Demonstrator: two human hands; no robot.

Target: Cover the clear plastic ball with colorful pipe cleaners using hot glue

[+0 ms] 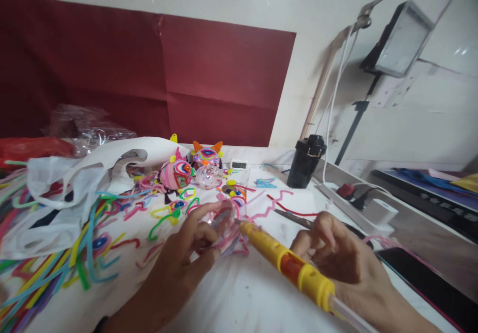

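My left hand [188, 251] grips a small clear plastic ball [223, 218] partly wrapped in pink pipe cleaner. My right hand [338, 256] holds a yellow and orange glue gun [287, 266], its tip touching the ball. Both hands hover just above the white table cover [239, 298]. Behind them stand two finished pipe-cleaner figures: a pink one [175, 173] and one with orange horns [206, 155], with a bare clear ball [209, 176] between them.
Loose coloured pipe cleaners [74, 258] and a white plastic bag [63, 193] cover the left side. Scissors [295, 217], a small digital timer [239, 164], a black bottle [306, 161], a power strip [354, 201] and a dark phone [429, 283] lie to the right.
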